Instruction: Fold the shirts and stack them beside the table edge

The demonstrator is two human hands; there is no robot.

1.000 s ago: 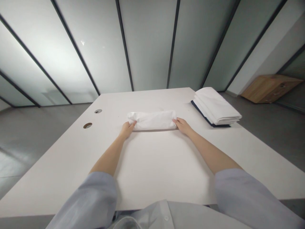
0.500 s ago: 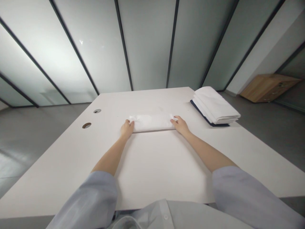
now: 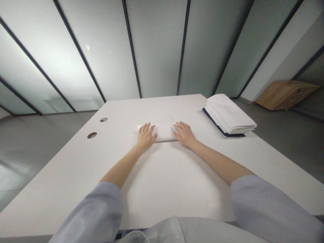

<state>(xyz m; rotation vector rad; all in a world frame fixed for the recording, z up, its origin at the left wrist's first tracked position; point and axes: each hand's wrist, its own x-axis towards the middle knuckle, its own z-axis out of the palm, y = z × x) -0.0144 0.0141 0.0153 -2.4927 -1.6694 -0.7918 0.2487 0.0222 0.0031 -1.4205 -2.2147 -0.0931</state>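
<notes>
A flat white folded cloth [image 3: 164, 132] lies crosswise on the white table, its front edge facing me. On its left part rests my left hand [image 3: 146, 135], palm down with the fingers spread. My right hand [image 3: 184, 134] lies on the right part in the same way, fingers apart and stretched out. Between the two hands the middle of the cloth shows smooth. Its right end is mostly covered by my right hand.
At the table's right side stands a stack of folded white cloths [image 3: 230, 114], with a dark blue piece [image 3: 217, 125] under it. Two round holes [image 3: 92, 135] pierce the table [image 3: 174, 182] on the left. Frosted glass panels rise behind; a wooden cabinet [image 3: 286, 95] stands at the right.
Both hands have let go of the cloth's ends and moved inward, closer together. Their fingers have opened from a grip to lying flat on top of the cloth.
</notes>
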